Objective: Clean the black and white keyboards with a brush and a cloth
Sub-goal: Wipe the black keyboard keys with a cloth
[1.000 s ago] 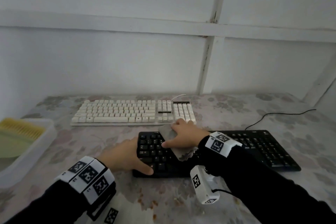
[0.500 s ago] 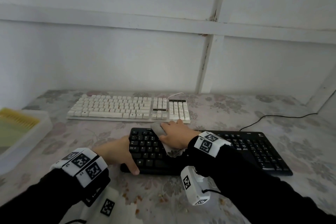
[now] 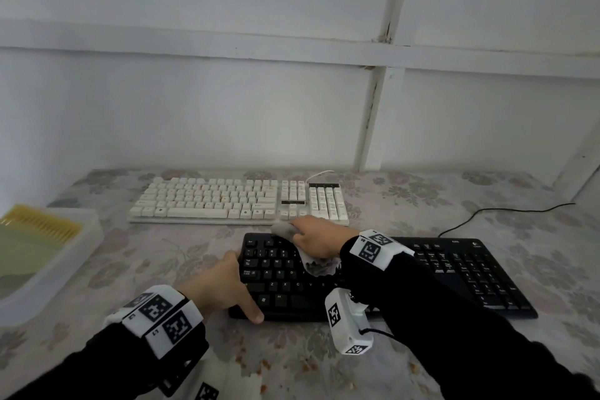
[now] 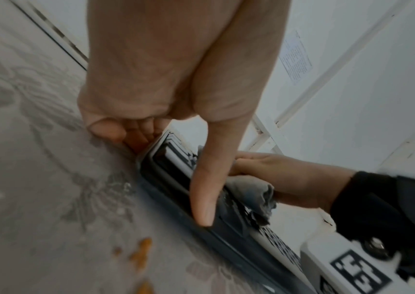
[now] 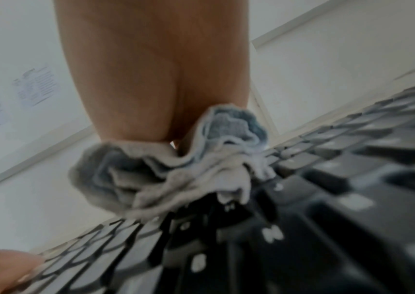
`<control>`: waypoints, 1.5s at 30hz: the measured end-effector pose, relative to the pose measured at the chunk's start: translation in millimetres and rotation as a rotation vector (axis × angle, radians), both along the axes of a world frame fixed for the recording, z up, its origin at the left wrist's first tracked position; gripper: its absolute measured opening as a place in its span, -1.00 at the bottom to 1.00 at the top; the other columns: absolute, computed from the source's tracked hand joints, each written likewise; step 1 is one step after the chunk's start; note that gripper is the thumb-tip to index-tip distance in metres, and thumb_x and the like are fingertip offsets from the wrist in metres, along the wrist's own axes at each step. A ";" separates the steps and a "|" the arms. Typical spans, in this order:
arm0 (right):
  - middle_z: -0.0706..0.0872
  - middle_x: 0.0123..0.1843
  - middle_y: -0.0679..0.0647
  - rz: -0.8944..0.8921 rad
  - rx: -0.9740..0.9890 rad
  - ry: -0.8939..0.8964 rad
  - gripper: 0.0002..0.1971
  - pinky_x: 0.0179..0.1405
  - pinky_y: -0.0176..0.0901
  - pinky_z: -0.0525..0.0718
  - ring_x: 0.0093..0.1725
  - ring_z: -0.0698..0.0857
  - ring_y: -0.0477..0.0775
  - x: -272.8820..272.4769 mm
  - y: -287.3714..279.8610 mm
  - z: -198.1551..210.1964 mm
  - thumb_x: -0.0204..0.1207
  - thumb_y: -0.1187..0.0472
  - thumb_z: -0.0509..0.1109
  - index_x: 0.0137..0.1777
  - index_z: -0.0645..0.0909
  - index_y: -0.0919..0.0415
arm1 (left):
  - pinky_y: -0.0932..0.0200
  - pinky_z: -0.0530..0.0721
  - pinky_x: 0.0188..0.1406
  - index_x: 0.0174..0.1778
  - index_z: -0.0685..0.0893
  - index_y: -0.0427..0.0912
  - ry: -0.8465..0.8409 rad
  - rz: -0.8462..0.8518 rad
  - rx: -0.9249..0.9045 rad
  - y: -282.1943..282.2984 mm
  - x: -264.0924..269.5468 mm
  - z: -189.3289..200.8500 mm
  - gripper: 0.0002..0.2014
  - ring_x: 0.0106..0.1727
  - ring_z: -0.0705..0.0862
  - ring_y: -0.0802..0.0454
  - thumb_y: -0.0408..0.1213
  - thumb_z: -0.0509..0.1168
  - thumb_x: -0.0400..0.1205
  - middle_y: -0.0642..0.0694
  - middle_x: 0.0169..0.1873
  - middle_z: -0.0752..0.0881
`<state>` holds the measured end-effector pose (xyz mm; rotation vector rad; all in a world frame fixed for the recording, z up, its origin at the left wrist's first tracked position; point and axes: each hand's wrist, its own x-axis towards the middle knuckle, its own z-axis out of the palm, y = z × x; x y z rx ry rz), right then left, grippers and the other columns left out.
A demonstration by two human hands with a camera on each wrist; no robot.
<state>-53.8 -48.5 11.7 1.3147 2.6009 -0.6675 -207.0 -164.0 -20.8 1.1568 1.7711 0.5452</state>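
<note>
The black keyboard (image 3: 454, 269) lies near me, and the white keyboard (image 3: 227, 201) sits behind it. My right hand (image 3: 315, 237) holds a bunched grey cloth (image 3: 285, 230) and presses it on the black keyboard's upper left keys. In the right wrist view the cloth (image 5: 171, 169) is crumpled under the right hand (image 5: 151, 69) on the black keys (image 5: 327, 199). My left hand (image 3: 220, 286) holds the keyboard's left end. Its thumb (image 4: 211, 179) lies on the front edge of the black keyboard (image 4: 166, 175), and the other fingers (image 4: 108, 129) curl at the side.
A clear plastic tray (image 3: 81, 256) at the left edge holds a yellow bristled item (image 3: 42, 224) and something pale green. A black cable (image 3: 503, 211) runs to the back right. The flowered tablecloth has orange stains (image 3: 276, 364) near me. A white wall is close behind.
The right hand with the cloth has slid a little to the left along the black keyboard's far rows. The left hand keeps its hold on the left end.
</note>
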 end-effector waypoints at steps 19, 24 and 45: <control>0.58 0.30 0.02 -0.059 -0.115 -0.119 -0.52 -0.14 -0.39 0.57 0.21 0.60 0.12 45.1 14.5 26.9 0.66 0.32 0.06 0.58 0.28 0.08 | 0.03 0.61 0.21 0.41 0.22 -0.17 -0.009 0.029 -0.021 2.0 -3.6 -8.2 0.02 0.21 0.56 -0.06 -0.62 0.62 0.09 -0.08 0.14 0.60; 0.52 -0.18 -0.11 -0.209 -0.129 -0.125 -0.64 -0.20 -0.27 0.43 -0.16 0.54 -0.05 99.7 31.2 27.5 0.65 0.36 0.07 0.36 0.45 0.03 | 0.06 0.61 0.14 0.39 0.25 -0.17 -0.025 0.049 -0.009 0.8 -3.0 -8.9 -0.01 0.20 0.58 -0.08 -0.65 0.60 0.11 -0.11 0.12 0.62; 0.49 0.43 0.18 -0.468 0.155 -0.350 -0.54 0.35 -0.07 0.43 0.41 0.47 0.22 242.4 62.6 8.3 0.61 0.33 0.11 0.46 0.43 -0.04 | 0.14 0.62 -0.02 0.43 0.27 -0.16 -0.121 0.057 0.018 -3.7 -3.4 -9.3 0.07 0.19 0.59 -0.04 -0.61 0.60 -0.01 -0.07 0.13 0.60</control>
